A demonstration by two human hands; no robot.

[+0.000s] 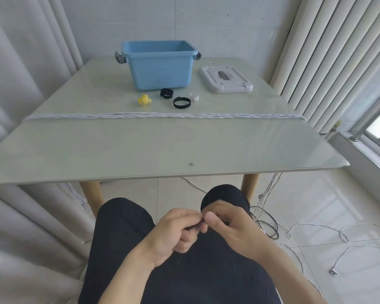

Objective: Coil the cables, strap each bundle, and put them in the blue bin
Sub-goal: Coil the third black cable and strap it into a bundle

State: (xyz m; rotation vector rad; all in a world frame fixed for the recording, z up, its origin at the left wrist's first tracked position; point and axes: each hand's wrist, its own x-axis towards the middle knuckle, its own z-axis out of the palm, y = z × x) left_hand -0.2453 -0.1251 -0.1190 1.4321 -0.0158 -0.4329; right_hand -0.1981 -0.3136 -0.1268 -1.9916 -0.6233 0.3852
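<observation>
My left hand [173,232] and my right hand [226,224] are together over my lap, below the table's front edge. Their fingers are curled and the fingertips meet; I see nothing held between them. A white twisted cable [162,115] lies stretched straight across the table from left edge to right edge, its ends hanging down both sides. The open blue bin [158,66] stands at the far middle of the table. In front of it lie two black straps [166,93] [181,102], a yellow strap [144,100] and a white strap [194,96].
The bin's grey lid [225,80] lies to the right of the bin. On the floor at the right lie a black cable [270,227] and a loose white cable [316,226] ending in a plug [333,271]. Curtains hang at the left; a window sill runs at the right.
</observation>
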